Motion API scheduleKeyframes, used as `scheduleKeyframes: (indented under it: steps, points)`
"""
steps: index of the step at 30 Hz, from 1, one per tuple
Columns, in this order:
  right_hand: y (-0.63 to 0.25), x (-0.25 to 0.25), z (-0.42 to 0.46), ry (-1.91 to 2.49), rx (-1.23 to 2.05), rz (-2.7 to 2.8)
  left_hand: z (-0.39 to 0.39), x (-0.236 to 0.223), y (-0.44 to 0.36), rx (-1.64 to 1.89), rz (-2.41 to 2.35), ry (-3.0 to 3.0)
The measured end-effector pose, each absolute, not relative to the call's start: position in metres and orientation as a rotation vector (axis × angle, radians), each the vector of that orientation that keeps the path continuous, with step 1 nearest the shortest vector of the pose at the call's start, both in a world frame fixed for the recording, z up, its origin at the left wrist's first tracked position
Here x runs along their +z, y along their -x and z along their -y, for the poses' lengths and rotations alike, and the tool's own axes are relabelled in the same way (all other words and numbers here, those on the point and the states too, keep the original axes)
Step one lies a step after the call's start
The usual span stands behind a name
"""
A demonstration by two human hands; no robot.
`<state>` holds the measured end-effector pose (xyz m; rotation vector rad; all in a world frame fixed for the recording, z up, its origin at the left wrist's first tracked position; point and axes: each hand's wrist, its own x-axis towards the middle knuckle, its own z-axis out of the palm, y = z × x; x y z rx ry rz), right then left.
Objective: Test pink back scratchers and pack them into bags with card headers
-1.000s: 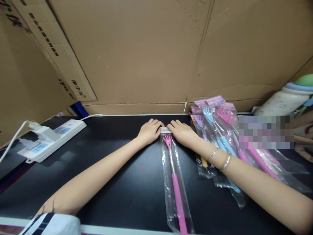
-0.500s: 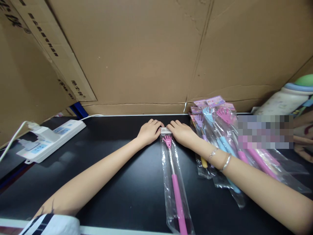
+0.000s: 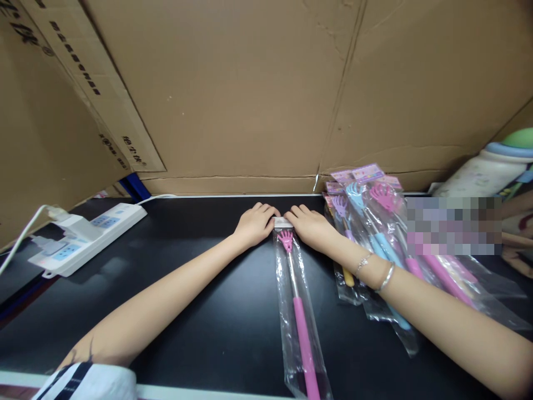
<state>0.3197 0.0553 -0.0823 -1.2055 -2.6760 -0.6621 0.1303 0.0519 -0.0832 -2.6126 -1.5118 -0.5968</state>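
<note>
A pink back scratcher (image 3: 305,339) with a small hand-shaped head and a metal shaft lies lengthwise in a clear plastic bag (image 3: 285,333) on the black table. At the bag's top end is a folded whitish header card (image 3: 283,223). My left hand (image 3: 255,225) pinches the card's left end, its fingers curled. From the other side, my right hand (image 3: 310,225) grips the right end with thumb and fingers. Under and beyond my right forearm lie several bagged back scratchers, among them a blue one (image 3: 355,195), a purple one (image 3: 340,206) and a pink one (image 3: 382,197).
A white power strip (image 3: 89,239) with plugs and cables lies at the left. Cardboard (image 3: 241,94) walls off the table's back. At the right stand a pale bottle (image 3: 478,172) and another person's hand (image 3: 518,250); a blurred patch covers part of that area.
</note>
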Motion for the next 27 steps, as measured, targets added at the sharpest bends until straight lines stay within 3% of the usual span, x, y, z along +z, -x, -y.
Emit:
scheduleKeyframes:
  steps: [27]
  points:
    - [-0.3193, -0.0802, -0.0535, 1.214, -0.655, 2.691, -0.0529, -0.0842, -0.1302, -0.597, 1.513, 2.62]
